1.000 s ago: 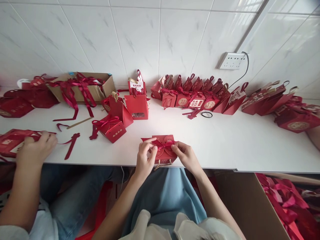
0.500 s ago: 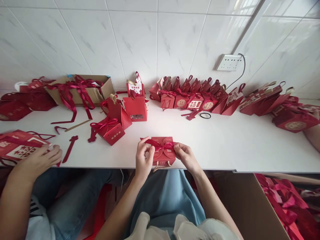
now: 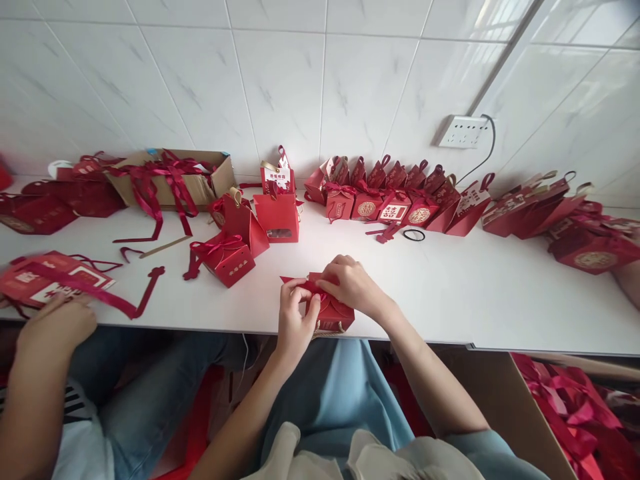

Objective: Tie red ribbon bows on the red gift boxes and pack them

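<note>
Red card box (image 3: 340,313), small and tied with a crimson satin ribbon (image 3: 287,279), sits at the front edge of the white tabletop (image 3: 425,293), directly before the person. A gold twisted-cord handle (image 3: 327,333) lies along its near side.

Left hand (image 3: 296,313): at the box's left side, thumb and forefinger closed on the ribbon, one pointed tail projecting beyond the fingers. Right hand (image 3: 353,285): arched above the top of the box, fingertips down at the ribbon, close beside those of the left — whether its grip is closed cannot be told, as the knuckles hide the contact.

Left of this station, a small red box with a ribbon bow (image 3: 229,261) stands near a red box with a clear window (image 3: 277,219). Behind, an open brown cardboard carton (image 3: 223,175) has crimson ribbons draped over its side. Red gift boxes (image 3: 395,205) stand in rows near the tiled wall (image 3: 280,73); a black ring (image 3: 414,235) lies in front of them. At far left — a co-worker's hand (image 3: 63,327) beside a flat red bag with a white panel (image 3: 35,283).
</note>
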### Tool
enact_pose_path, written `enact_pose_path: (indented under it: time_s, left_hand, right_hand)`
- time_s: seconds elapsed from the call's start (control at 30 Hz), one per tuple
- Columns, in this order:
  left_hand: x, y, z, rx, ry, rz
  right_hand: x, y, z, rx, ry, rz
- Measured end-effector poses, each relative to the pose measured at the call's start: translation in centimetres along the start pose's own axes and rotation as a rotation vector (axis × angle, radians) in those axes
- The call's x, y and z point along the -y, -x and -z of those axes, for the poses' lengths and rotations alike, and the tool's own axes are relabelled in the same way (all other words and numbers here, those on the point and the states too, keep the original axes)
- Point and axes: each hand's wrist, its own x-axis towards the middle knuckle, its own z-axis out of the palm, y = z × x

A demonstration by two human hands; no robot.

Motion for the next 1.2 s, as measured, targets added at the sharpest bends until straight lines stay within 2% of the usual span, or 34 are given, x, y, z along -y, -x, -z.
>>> enact_pose_path:
  time_s: [0.07, 0.13, 0.23, 0.37, 0.5, 0.6, 0.63, 0.7, 0.8, 0.87, 0.97, 1.07, 1.2]
  left_hand:
    - [0.2, 0.2, -0.1, -0.028, -0.041, -0.041]
    - [0.5, 0.4, -0.2, -0.043, -0.068, -0.067]
    - [0.6, 0.6, -0.3, -0.058, -0.09, -0.075]
    - [0.3, 0.5, -0.4, -0.095, -0.125, -0.132]
    - [-0.2, 0.1, -0.2, 0.019, -0.211, -0.277]
    - [-0.4, -0.2, -0.1, 0.089, -0.238, -0.3]
    - [-0.4, -0.2, -0.1, 0.098, -0.238, -0.299]
    - [-0.4, -0.2, -0.1, 0.102, -0.226, -0.301]
    - [-0.3, -0.3, -0.1, 0.115, -0.2, -0.33]
    - [-0.2, -0.3, -0.2, 0.135, -0.204, -0.344]
    - [-0.1, -0.4, -0.1, 0.185, -0.245, -0.334]
    - [-0.1, -0.5, 0.2, 0.243, -0.275, -0.329]
    - [-0.2, -0.7, 0.5, 0.311, -0.289, -0.317]
  right_hand:
    - [0.1, -1.2, -0.1, 0.116, -0.008, 0.011]
    - [0.0, -1.8, -0.2, 0.152, -0.04, 0.029]
    - [-0.5, -1.7, -0.7, 0.09, -0.103, 0.004]
    - [-1.1, -1.1, -1.0, 0.012, -0.181, -0.104]
    - [-2.0, 0.1, -0.3, -0.09, -0.334, -0.196]
    - [-3.7, 2.1, 0.4, -0.209, -0.355, -0.325]
    - [-4.3, 3.0, 0.4, -0.2, -0.341, -0.362]
    - [-5.4, 4.5, 0.3, -0.082, -0.379, -0.394]
    - [-6.1, 6.1, -0.2, 0.116, -0.605, -0.363]
    - [-6.2, 6.2, -0.5, 0.121, -0.734, -0.384]
    - [-6.3, 5.3, -0.1, 0.053, -0.745, -0.443]
    - [-6.8, 3.5, 1.0, 0.052, -0.66, -0.371]
    - [-7.4, 0.3, 2.6, 0.09, -0.555, -0.166]
